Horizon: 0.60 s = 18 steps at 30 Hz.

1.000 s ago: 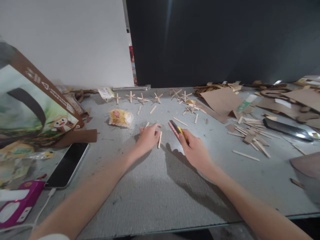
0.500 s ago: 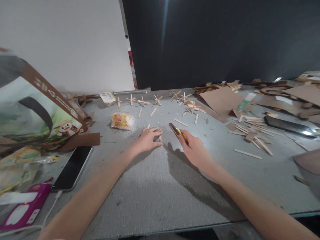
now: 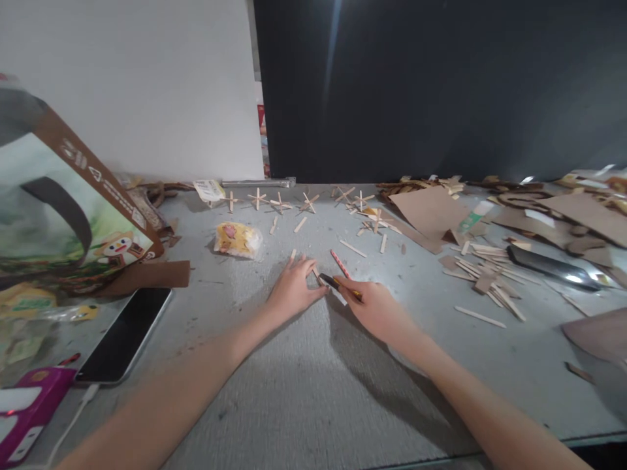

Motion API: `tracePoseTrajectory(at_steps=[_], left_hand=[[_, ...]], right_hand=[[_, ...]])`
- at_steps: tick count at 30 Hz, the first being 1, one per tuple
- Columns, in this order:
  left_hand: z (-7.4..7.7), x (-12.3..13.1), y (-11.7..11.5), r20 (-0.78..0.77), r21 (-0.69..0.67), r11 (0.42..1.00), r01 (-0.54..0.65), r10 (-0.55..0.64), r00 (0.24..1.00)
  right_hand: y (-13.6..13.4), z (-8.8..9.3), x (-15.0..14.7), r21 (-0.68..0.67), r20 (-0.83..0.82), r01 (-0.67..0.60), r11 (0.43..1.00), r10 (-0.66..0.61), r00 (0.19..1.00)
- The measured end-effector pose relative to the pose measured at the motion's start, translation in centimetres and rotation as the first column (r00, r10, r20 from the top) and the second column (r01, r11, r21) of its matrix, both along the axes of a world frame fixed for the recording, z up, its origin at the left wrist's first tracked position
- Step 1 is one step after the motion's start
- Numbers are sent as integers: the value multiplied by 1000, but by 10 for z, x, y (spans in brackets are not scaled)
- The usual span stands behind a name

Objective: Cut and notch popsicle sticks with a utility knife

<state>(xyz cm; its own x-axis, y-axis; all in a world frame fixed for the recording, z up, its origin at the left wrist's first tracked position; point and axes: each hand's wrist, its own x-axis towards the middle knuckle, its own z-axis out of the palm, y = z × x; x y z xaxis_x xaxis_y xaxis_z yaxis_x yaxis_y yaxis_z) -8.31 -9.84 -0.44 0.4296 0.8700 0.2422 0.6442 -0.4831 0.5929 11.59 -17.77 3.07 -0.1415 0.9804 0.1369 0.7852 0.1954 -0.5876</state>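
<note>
My left hand (image 3: 294, 288) is on the grey table, with a short wooden stick (image 3: 317, 275) pinned between its fingers and thumb. A second stick end (image 3: 293, 254) shows just beyond its fingers. My right hand (image 3: 375, 305) grips a black-and-yellow utility knife (image 3: 331, 282), whose front end points left and touches or nearly touches the short stick. A thin red-and-white patterned rod (image 3: 339, 262) sticks out past the right fingers; whether it is held or lies on the table, I cannot tell.
Star-shaped stick pieces (image 3: 257, 198) line the back. A yellow packet (image 3: 238, 239) lies beyond my left hand. To the right are loose sticks (image 3: 494, 281), cardboard (image 3: 428, 212) and a glue stick (image 3: 476, 217). A phone (image 3: 125, 336) and printed bag (image 3: 105, 202) occupy the left.
My right hand has brought the knife down and left to the short stick. My left fingers have closed in on that stick. The patterned rod now shows apart from the knife.
</note>
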Motion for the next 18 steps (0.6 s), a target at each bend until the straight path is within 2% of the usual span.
tracePoseTrajectory(at_steps=[9, 18], left_hand=[[-1, 1, 0, 21, 9, 1000, -5, 5, 1000], [5, 1, -1, 23, 17, 1000, -3, 2, 1000]], right_hand=[[-3, 3, -2, -5, 27, 9, 1000, -9, 1000], [-4, 4, -1, -16, 12, 12, 1000, -12, 1000]])
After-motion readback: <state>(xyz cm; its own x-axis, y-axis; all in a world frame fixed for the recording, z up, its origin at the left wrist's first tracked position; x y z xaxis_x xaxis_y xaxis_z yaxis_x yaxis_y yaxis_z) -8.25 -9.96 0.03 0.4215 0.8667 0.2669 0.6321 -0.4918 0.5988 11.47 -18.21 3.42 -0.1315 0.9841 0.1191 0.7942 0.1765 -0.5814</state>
